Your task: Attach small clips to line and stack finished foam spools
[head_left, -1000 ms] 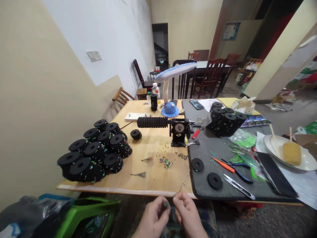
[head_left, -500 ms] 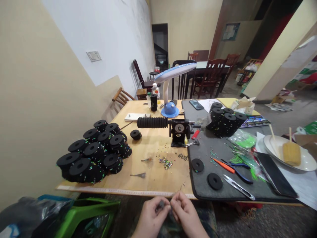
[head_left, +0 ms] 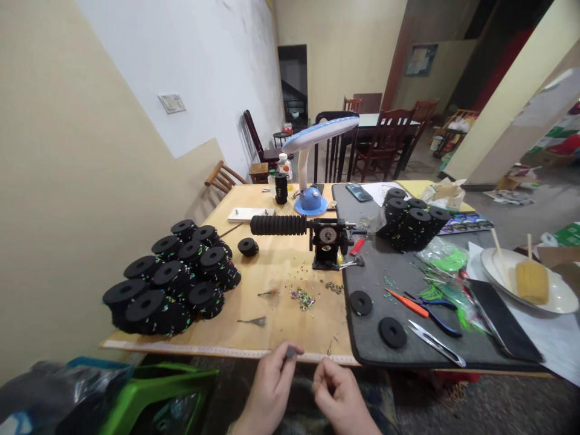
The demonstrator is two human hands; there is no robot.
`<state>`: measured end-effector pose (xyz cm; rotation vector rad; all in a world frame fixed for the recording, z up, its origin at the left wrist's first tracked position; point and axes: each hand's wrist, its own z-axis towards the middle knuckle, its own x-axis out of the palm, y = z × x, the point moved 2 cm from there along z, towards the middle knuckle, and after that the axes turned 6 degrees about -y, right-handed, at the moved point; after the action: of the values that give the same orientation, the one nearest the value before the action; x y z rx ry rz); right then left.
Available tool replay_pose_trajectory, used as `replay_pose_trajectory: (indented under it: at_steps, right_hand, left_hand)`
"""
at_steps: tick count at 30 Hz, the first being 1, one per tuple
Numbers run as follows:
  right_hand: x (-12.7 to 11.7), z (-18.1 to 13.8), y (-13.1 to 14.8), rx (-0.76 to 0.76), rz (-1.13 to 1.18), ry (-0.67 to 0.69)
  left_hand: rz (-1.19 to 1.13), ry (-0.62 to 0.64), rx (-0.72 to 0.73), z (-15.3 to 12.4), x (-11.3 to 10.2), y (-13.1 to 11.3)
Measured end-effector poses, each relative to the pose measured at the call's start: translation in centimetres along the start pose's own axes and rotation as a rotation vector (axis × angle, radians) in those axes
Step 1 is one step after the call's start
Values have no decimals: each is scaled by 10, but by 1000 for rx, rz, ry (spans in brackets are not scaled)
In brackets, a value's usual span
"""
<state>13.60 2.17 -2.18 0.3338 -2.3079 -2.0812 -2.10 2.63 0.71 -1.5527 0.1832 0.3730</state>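
1. Tiny dark piece (head_left: 290,352): pinched between thumb and fingertips of left hand (head_left: 270,386), close to front edge of wooden table (head_left: 281,329).
2. Right hand (head_left: 339,399): apart from left hand, below table edge; fingertips curled close together, nothing visible between them.
3. Black foam spools (head_left: 172,278): large heap at table's left, flecked with coloured bits.
4. Black metal winder (head_left: 327,238): mid-table, ribbed black foam roller (head_left: 278,225) extending left; coloured beads (head_left: 302,298) scattered in front.
5. Grey mat (head_left: 371,272): two black foam discs (head_left: 392,332) lie near front; blue-handled pliers (head_left: 441,323) and steel thread snips (head_left: 435,342) lie right of them.
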Motion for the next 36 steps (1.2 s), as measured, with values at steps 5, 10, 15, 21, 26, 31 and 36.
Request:
replay_pose_trajectory:
  at_steps: [5,10,15,21,26,31,36]
  right_hand:
    - [-4,-1,-10,100,148,-23]
    - [0,-1,-13,197,364,32]
    - [2,-2,-10,179,347,26]
    - [2,-4,-10,132,224,-2]
    - [-4,-3,-2,120,220,32]
    - [-29,6,8,80,94,-48]
    - [-32,13,22,64,169,-87]
  left_hand:
    - [-21,-95,-50,10,-18,7]
    - [-123,80,-127,4,-17,13]
    - [-212,256,-210,-8,3,5]
    - [-263,189,-233,-2,13,3]
    - [-222,116,-247,4,4,8]
    - [-154,128,-205,4,0,5]
    - [-60,136,-159,4,1,-4]
